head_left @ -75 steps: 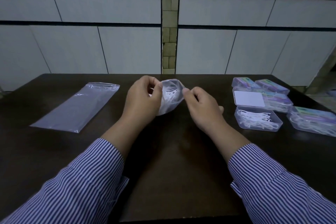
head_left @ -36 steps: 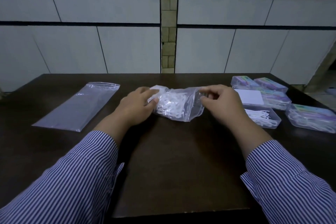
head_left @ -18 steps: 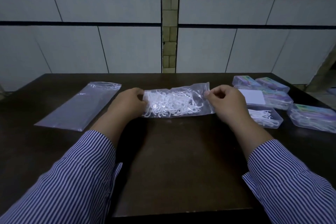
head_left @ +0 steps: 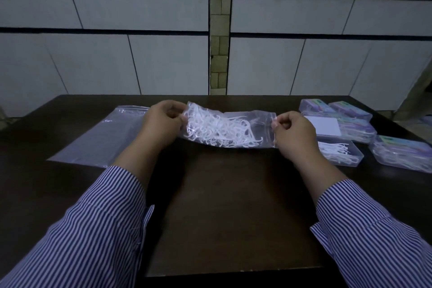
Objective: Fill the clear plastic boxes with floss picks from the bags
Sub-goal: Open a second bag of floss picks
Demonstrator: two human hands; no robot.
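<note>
1. The bag (head_left: 230, 130) of picks (head_left: 217, 130) now hangs stretched above the table (head_left: 222, 194), lifted since earlier.
2. Left hand (head_left: 161, 119) and right hand (head_left: 293, 131) pinch its ends.
3. Open box (head_left: 339, 152) sits behind the right hand; empty bag (head_left: 102, 138) left.

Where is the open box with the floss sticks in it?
In the head view, the open box sits on the table's right side, just beyond the right hand and left of a closed box.

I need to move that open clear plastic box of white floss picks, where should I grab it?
Grip the open clear plastic box across its two long side walls, coming from above. Its lid lies open behind, and the right hand blocks the left end.
</note>
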